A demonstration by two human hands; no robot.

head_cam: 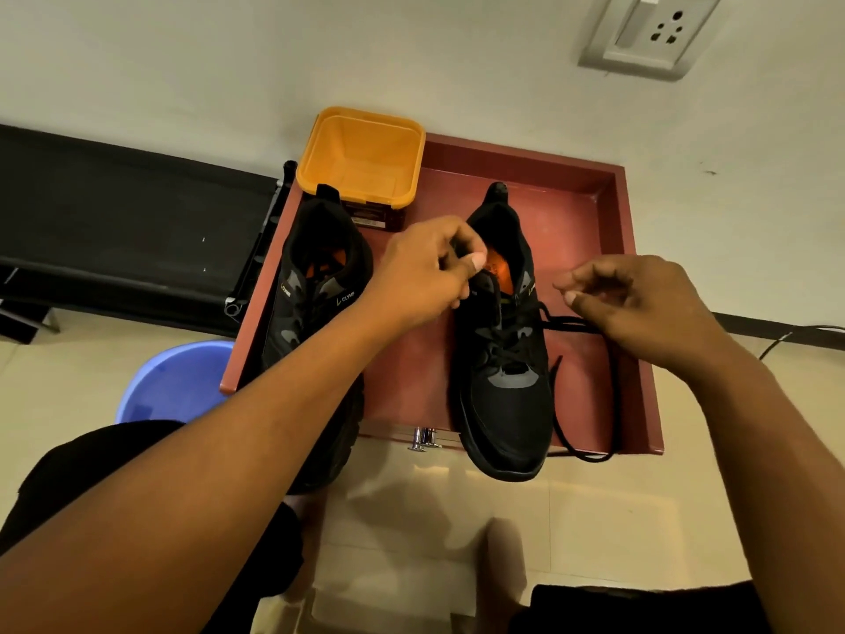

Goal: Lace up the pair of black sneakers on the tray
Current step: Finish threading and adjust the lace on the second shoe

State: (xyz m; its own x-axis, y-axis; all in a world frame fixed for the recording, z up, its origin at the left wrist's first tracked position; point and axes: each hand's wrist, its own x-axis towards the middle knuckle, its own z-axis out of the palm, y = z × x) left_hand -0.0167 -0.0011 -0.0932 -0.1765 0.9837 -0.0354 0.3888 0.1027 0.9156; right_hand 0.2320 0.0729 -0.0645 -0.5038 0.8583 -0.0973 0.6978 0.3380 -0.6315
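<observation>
Black sneakers stand side by side on the red tray (411, 382), each with its long axis running up and down the frame: heels toward the top, toes toward the bottom. The left-hand sneaker (315, 308) is partly covered by our left forearm. The right-hand sneaker (503, 404) sits in the middle of the frame, its toe pushed out past the tray's lower rim.

Our left hand (430, 272) is at the collar of the right-hand sneaker. Its fingers (475, 263) are curled and the thumb is pressed in, pinching at the top of the tongue. We cannot tell whether it is the tongue or a lace end that they pinch.

Our right hand (640, 304) hangs just to the right of the same shoe, its fingers bent in toward the thumb. The lace (610, 382) leaves the upper eyelets, runs right to the underside of this hand, then drops in a long slack loop to the tray's lower right corner. We cannot tell whether the hand actually holds it.

We judge the lower crossings on this shoe to be threaded and the top eyelets to be the step in hand. The coming move turns on the loose lace lying to the right of the shoe, square to its long axis. That puts the right hand nearer to feed it, while the left steadies the tongue. The slack loop overhangs the tray's rim and may snag there.

An orange tub (361, 153) sits at the tray's upper left corner.
</observation>
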